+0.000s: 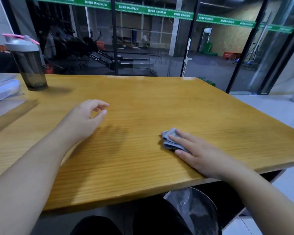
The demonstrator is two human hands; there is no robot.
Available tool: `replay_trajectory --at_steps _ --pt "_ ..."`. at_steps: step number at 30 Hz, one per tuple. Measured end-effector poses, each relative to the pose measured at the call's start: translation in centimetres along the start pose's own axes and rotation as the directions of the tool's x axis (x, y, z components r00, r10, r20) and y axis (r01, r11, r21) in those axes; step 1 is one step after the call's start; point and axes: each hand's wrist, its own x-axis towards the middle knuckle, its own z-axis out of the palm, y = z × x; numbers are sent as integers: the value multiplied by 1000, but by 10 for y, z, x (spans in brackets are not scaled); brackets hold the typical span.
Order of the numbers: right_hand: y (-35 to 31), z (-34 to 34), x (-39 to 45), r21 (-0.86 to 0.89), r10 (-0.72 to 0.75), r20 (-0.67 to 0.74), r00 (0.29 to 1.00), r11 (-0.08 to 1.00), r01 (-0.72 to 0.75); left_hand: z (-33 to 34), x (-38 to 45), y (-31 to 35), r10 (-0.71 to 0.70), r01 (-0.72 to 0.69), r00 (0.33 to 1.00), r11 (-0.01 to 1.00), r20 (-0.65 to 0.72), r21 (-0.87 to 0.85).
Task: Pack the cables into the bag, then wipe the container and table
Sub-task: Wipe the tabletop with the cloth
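Note:
A crumpled grey cloth (169,137) lies on the wooden table (143,102), right of centre. My right hand (199,153) lies flat on it, fingers together, pressing it against the tabletop. Above the middle of the table hovers my left hand (90,114), holding nothing, its fingers loosely curled and apart. A clear plastic container (2,90) sits at the far left edge, partly cut off by the frame. No cables or bag are visible.
A smoky shaker bottle (30,65) with a grey and pink lid stands at the table's back left. A bin lined with plastic (193,209) sits under the front edge beside my knees. Glass walls rise behind the table.

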Motion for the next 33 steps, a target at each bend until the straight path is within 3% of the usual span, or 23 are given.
replay_trajectory --at_steps 4,14,20,28,33 --pt "58 -15 10 94 230 -21 973 969 -228 4 -2 5 0 0 1000 1000 15 7" --pt "65 -23 113 -31 402 -21 915 915 -402 2 2 -2 12 -11 999 999 31 -35" --pt "50 -24 174 -6 401 -103 910 915 -404 -1 4 -1 65 -68 997 992 -38 -107" --pt "59 -34 258 3 363 -128 923 931 -365 -7 46 -9 23 -24 995 1000 94 3" --pt "77 -41 295 94 329 -196 924 944 -316 5 75 -12 -13 10 998 999 68 40"
